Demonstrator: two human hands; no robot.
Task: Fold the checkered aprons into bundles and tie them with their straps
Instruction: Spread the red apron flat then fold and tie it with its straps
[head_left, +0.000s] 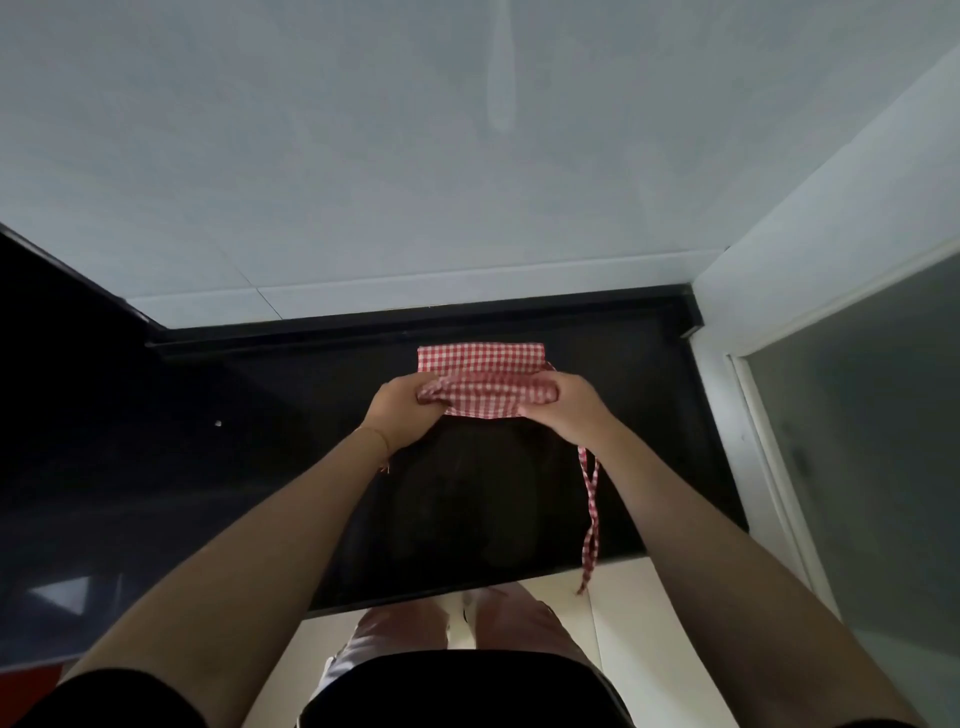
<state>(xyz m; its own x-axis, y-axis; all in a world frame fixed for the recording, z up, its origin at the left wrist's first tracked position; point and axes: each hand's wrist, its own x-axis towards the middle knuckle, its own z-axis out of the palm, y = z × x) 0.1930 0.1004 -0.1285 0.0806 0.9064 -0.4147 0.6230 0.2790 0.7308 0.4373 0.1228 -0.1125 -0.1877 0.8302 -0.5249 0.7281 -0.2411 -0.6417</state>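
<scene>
Forearms reach out from the bottom corners over a pale floor (639, 613) and dark clothing, meeting above a glossy black worktop (291, 415). A checkered strap (590, 512), red and white, hangs down from under the right wrist, runs toward the person and drops past the near edge of the worktop, its end loose over the floor. A thin bracelet (376, 436) circles the left wrist. The left hand (397, 410) grips the left end of the folded apron (488, 379), fingers curled into bunched cloth; the right hand (563, 408) clutches the right end the same way, thumb side toward the middle. Between the two hands the apron forms a short, wide bundle whose long axis runs left to right, parallel to the back edge of the worktop. Its nearer part is rolled or gathered and held in the hands, while a flat folded layer extends beyond the knuckles toward the wall, lying on or just above the worktop; which one cannot be told. No writing or label shows on the cloth. Beyond it stands a pale tiled wall (415, 182), and a frosted glass panel (857, 415) closes the right side.
</scene>
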